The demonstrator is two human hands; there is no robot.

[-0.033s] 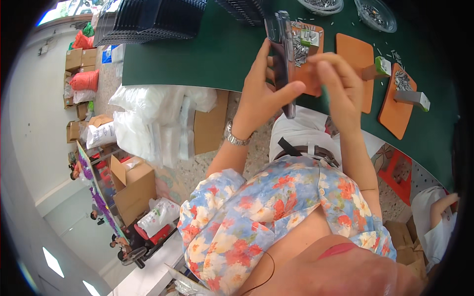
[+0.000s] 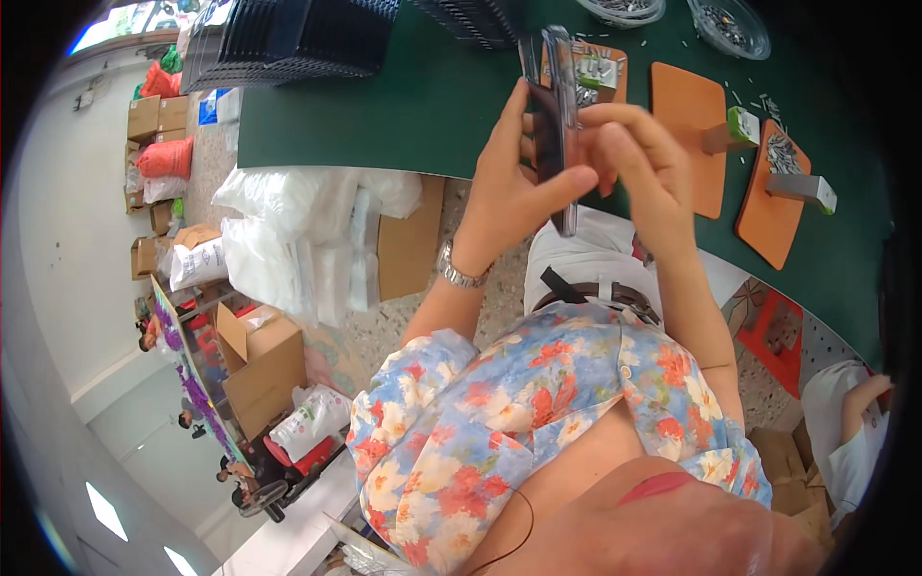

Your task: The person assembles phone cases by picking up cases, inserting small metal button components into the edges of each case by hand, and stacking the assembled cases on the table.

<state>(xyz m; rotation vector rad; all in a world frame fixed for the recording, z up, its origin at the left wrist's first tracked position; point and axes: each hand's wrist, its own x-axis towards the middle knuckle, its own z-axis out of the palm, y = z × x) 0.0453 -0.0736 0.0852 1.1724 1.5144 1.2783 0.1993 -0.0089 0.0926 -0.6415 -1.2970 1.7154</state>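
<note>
My left hand (image 2: 514,178) grips a dark, flat rectangular piece (image 2: 563,125) with a glossy edge. The piece stands nearly on edge toward me, so its faces are mostly hidden. My left thumb lies along its near side, the fingers behind it. Close by its right side is my right hand (image 2: 645,158), fingers bent together and slightly blurred. The fingertips seem to touch the piece; anything small in them cannot be made out. Just beyond lies an orange board (image 2: 618,56) with loose metal pins (image 2: 586,95) and a block with a green label (image 2: 599,73).
On the green table (image 2: 327,125) are a middle orange board (image 2: 689,91), a right orange board (image 2: 768,230), and clear bowls (image 2: 733,29) of metal pieces. Stacked dark trays (image 2: 303,38) stand at the far left. White plastic bags (image 2: 279,240) lie below the table edge.
My right hand has moved left, from above the orange board to the side of the dark piece. The piece has shifted slightly right and toward me in my left hand.
</note>
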